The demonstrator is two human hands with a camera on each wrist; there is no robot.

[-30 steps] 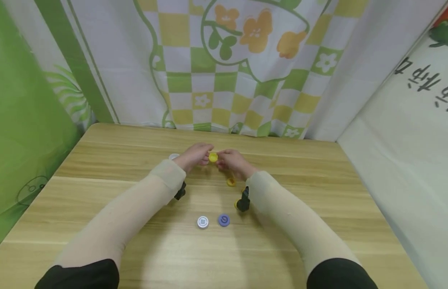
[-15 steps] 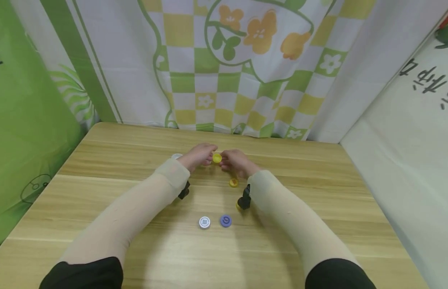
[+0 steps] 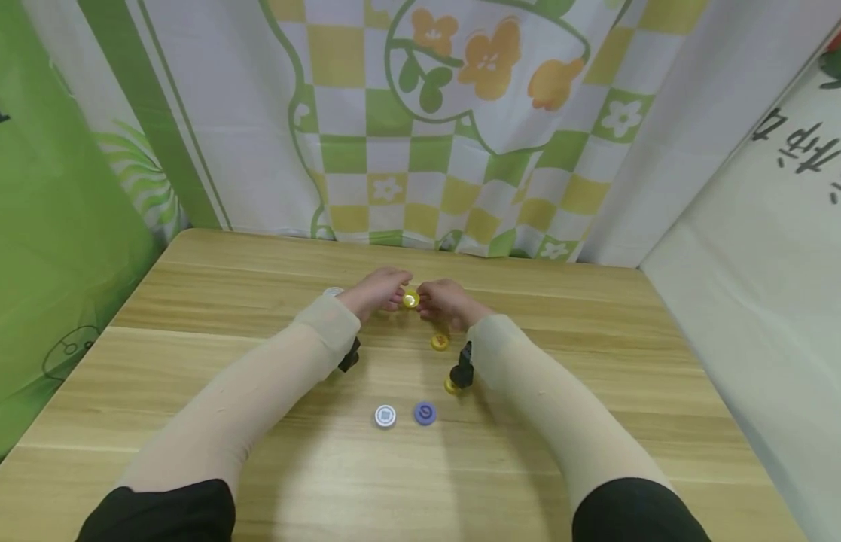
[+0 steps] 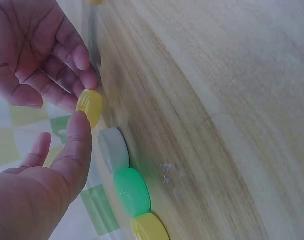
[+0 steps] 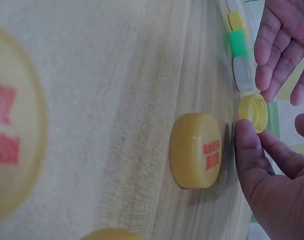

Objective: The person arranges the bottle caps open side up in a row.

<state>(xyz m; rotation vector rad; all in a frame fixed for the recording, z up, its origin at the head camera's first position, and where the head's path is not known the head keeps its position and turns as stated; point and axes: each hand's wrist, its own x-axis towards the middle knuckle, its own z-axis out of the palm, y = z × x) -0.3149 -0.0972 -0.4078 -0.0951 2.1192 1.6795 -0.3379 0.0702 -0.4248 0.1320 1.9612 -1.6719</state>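
A small yellow bottle cap (image 3: 410,299) is between my two hands near the back of the table, its hollow side showing in the right wrist view. My right hand (image 5: 276,175) pinches its rim with two fingertips. From the other side, my left hand (image 3: 379,292) brings a fingertip to the cap; in the right wrist view its other fingers look mostly straight. Beside this cap runs a row: a whitish cap (image 4: 113,150), a green cap (image 4: 132,191) and another yellow cap (image 4: 149,228). The left hand hides most of that row in the head view.
An orange-yellow cap with red print (image 5: 195,150) lies near my right hand. Closer to me are a white cap (image 3: 385,416), a purple cap (image 3: 425,413) and a yellow cap (image 3: 451,386) partly behind the right wrist camera. A patterned curtain (image 3: 447,150) hangs behind the wooden table (image 3: 528,436).
The held yellow cap tilts slightly and now catches a bright glint. Both hands stay nearly in place around it; the whole view has shifted a little.
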